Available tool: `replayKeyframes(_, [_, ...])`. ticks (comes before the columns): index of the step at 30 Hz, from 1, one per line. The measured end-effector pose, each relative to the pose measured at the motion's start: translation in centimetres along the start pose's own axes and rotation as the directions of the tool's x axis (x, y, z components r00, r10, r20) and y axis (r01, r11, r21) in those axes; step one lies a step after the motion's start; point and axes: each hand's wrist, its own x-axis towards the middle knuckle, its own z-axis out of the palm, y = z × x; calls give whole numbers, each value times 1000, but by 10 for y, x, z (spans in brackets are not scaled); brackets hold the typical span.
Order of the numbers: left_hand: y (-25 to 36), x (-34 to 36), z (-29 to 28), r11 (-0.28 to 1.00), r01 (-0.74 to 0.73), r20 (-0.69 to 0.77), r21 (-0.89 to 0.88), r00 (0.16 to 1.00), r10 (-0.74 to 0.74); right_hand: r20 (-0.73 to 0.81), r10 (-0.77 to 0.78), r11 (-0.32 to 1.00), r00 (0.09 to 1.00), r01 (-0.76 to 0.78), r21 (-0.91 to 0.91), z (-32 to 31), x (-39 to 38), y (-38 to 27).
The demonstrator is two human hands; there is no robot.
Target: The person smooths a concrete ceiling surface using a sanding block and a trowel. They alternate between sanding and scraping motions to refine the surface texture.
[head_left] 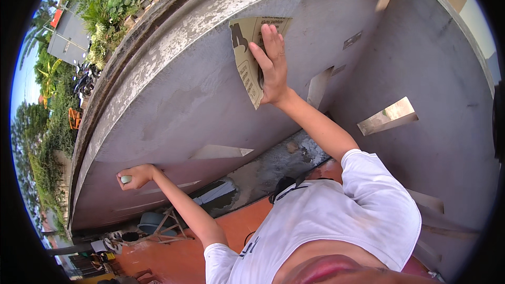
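Observation:
Against the grey plastered wall (184,105), my right hand (272,66) lies flat with its fingers stretched out. Beneath its palm is a torn sheet of sandpaper (244,68), its tan printed back facing me. The sheet's upper and left edges stick out past the hand. Lower down and to the left, my left hand (138,177) is closed in a fist beside the wall. Out of that fist pokes the pale green rounded end of an object (125,179); the rest of it is hidden by the fingers.
A worn ledge (142,55) tops the curved-looking wall, with plants (118,8) beyond it. Slanted openings (388,115) pierce the walls. Below, an orange floor (173,255) holds a blue-grey basin (151,222) by a wooden stand (171,226).

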Motion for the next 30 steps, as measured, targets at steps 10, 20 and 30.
replayKeyframes(10, [0,-2,0,999,15,2,-29,1000,-15,-190,39,998,981,-46,-32,-22,20,13])
replayKeyframes(20, [-7,0,1,998,-38,-25,-45,999,37,-105,182,962,978,-199,-186,-46,21,2])
replayKeyframes(30, [-3,-3,2,997,-38,-27,-66,999,36,-74,194,980,978,-197,-34,5,12,-27])
